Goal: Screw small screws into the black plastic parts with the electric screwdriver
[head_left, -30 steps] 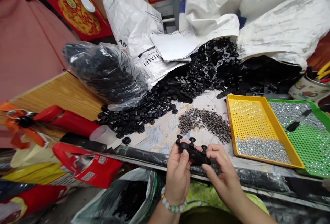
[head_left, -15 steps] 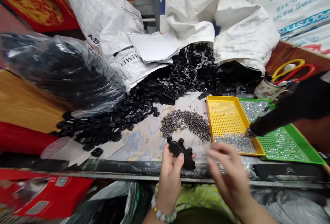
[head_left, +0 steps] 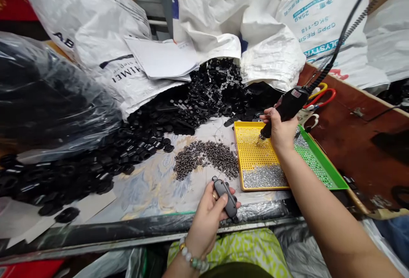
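Observation:
My left hand, with a beaded bracelet at the wrist, grips a small dark plastic part with rounded ends and little knobs along its edges, just above the table's front edge. Wrapped round a black electric screwdriver is my right hand. The tool slants down, its tip over the yellow perforated tray. Loose silver screws fill the near end of that tray, and others sit in rows of holes at its far end. Between the hands and the bags lies a heap of small dark metal pieces.
A green tray adjoins the yellow one. Behind it stands a cup with scissors. Black ring-shaped parts are heaped at left, below white sacks. A coiled cable runs up from the screwdriver.
My right hand has gone from beside the plastic part to the screwdriver and taken hold of it. The plastic part is turned to show a grey face. The view has swung right.

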Tool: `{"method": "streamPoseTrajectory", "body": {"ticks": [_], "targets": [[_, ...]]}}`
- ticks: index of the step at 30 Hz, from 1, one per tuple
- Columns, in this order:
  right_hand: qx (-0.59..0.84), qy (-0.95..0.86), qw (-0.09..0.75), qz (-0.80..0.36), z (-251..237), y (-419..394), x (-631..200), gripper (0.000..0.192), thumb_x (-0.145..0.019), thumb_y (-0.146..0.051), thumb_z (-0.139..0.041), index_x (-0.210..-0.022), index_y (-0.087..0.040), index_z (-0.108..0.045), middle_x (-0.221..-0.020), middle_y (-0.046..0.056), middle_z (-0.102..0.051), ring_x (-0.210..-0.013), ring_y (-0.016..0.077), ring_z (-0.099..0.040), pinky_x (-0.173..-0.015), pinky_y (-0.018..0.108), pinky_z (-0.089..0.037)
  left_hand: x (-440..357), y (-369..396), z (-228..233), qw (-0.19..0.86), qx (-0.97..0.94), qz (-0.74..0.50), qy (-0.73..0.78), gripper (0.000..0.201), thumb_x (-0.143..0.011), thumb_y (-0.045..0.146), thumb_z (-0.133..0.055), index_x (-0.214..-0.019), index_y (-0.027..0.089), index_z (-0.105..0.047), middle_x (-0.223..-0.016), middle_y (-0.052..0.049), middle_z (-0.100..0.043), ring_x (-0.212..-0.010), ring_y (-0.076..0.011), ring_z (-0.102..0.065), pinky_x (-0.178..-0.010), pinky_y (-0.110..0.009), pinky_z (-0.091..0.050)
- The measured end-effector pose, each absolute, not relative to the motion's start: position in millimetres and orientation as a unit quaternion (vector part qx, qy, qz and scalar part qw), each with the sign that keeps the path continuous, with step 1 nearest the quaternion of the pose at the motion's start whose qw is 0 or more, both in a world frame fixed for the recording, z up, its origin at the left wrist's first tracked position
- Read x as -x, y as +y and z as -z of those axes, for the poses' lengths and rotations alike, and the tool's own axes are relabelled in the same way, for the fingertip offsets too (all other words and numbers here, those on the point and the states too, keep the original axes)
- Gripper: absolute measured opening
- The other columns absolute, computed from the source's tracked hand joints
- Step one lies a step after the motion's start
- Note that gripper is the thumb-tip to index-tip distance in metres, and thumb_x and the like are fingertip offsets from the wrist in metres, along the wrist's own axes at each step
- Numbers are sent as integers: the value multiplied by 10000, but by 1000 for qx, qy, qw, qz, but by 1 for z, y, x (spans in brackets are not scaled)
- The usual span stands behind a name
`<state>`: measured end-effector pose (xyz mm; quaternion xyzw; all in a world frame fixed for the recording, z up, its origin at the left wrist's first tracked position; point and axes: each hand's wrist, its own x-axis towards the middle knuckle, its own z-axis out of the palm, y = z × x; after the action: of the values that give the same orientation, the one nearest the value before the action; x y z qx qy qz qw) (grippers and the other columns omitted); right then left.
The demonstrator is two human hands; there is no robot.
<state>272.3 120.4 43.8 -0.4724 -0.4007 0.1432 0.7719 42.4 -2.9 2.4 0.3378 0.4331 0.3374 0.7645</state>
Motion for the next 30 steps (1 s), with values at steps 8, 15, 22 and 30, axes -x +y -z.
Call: {"method": "streamPoseTrajectory", "body": {"ticks": [8,15,22,30], "targets": [[469,-405,769,-159,-32,125,-275,282,-714,-375,-651,-833,-155,-521,-732,0,-650,-546,98,-630,-528,225,-518,-41,-2,-4,775,-319,-329,434,335,-830,306,-521,-1108,168,-396,-1098,-113,-555,-875,-224,-641,-834,-394,-477],[480,-418,757,-150,-29,123,-272,269,-708,-370,-658,-816,-164,-522,-703,-14,-637,-542,98,-621,-545,237,-521,-41,-1,-3,772,-336,-325,431,297,-838,303,-501,-1094,178,-416,-1084,-98,-564,-865,-210,-644,-817,-378,-482],[448,-413,781,-137,-54,107,-264,238,-737,-361,-629,-861,-182,-531,-747,-18,-647,-536,87,-616,-538,228,-524,-45,-3,-6,767,-330,-333,438,275,-809,259,-526,-1044,163,-420,-1047,-98,-578,-809,-190,-644,-754,-341,-499],[363,-446,750,-327,-83,31,-184,226,-775,-317,-591,-982,-241,-541,-790,-20,-634,-579,106,-627,-535,252,-542,-47,-2,-8,767,-323,-346,434,260,-787,255,-553,-997,162,-431,-999,-83,-590,-746,-163,-638,-695,-301,-502]]}}
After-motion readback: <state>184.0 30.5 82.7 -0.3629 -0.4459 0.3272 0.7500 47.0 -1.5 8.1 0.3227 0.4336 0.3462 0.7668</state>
